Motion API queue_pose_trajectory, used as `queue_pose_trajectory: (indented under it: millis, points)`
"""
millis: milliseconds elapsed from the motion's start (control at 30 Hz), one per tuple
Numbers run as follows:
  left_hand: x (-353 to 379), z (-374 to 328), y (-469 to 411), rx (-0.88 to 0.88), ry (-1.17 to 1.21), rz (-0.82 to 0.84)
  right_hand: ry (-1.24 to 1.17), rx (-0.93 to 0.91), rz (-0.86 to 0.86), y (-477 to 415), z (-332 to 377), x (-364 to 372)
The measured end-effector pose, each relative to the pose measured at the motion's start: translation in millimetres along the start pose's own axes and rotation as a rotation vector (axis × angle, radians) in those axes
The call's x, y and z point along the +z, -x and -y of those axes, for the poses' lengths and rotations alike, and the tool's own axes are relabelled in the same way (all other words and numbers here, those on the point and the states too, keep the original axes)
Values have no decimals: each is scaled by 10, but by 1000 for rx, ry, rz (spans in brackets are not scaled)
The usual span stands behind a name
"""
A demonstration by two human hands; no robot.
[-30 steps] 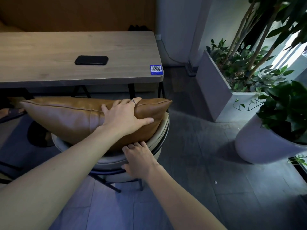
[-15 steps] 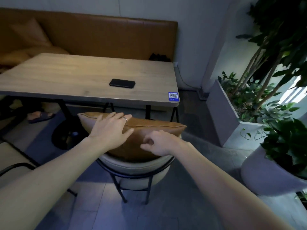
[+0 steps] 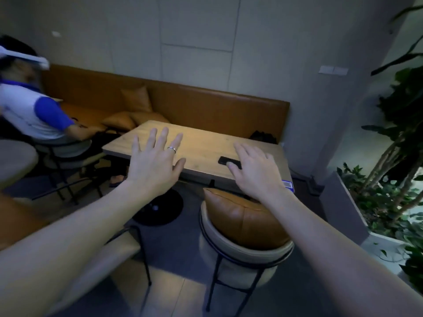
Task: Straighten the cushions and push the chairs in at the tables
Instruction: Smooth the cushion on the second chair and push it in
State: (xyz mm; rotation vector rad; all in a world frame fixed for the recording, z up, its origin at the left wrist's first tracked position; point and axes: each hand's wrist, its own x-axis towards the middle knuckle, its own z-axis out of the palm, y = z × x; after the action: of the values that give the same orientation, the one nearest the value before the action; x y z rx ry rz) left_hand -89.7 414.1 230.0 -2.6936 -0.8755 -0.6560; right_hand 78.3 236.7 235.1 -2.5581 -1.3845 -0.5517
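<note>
Fingers (image 3: 163, 136) on the left hand (image 3: 153, 163) are spread wide and hold nothing; one has a ring (image 3: 172, 149). The right hand (image 3: 256, 170) is open too, up in the air above the tan cushion (image 3: 240, 219). That cushion stands on the round chair (image 3: 242, 255), close to the wooden table (image 3: 201, 143). A black phone (image 3: 225, 160) lies on the table.

The room is dim, with a bluish cast. A warm patch of light falls on the worktop (image 3: 201, 143), brightest at its middle. Daylight glows behind the plants (image 3: 393, 191) at the right edge. Both hands (image 3: 153, 165) look soft with motion blur. Straight wall lines bow toward the frame edges.
</note>
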Motion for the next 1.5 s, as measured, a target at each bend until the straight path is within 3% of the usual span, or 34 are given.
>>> queue_pose_trajectory:
  millis: [333, 667, 1033, 1500]
  points:
    - [-1397, 1920, 819, -130, -70, -217, -41, -124, -326, -62, 2009, -967]
    - [-2215, 3247, 1493, -258, -188, -287, -155, -282, -447, -71, 3737, -1460]
    - [-2058, 3935, 1722, -345, -200, -282, -210, -339, -429, -355, 4457, -1228]
    - [-865, 5186, 674, -313, -262, -128, -276, -348, -363, -1864, 5218, 2]
